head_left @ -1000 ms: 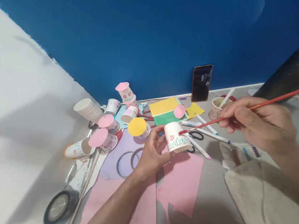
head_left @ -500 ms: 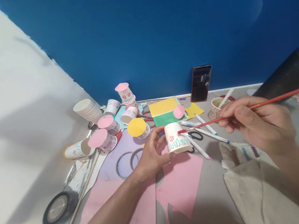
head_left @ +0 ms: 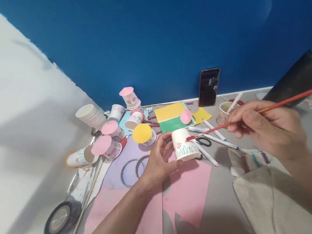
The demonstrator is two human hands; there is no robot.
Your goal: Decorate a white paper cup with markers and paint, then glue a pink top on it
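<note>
My left hand (head_left: 160, 157) is closed round the left side of an upside-down white paper cup (head_left: 184, 149), painted with a red flower and teal zigzag grass. In my right hand (head_left: 267, 127) is a long red paintbrush (head_left: 284, 101), pinched between thumb and fingers. The brush's red tip touches or nearly touches the upper side of the cup. Behind the cup lie scissors (head_left: 204, 142) and several white markers (head_left: 220, 141). Pink paper (head_left: 192, 188) is spread below it.
Decorated cups, some with pink or yellow discs (head_left: 142, 133), and stacked cups (head_left: 89, 115) stand left. Black tape (head_left: 57, 220) lies at lower left. A phone (head_left: 209, 87) leans on the blue wall. A cloth (head_left: 260, 195) and a dark bottle (head_left: 297, 74) are right.
The rear end of the red brush has tipped slightly upward. Both hands keep their holds, and the cup has hardly moved.
</note>
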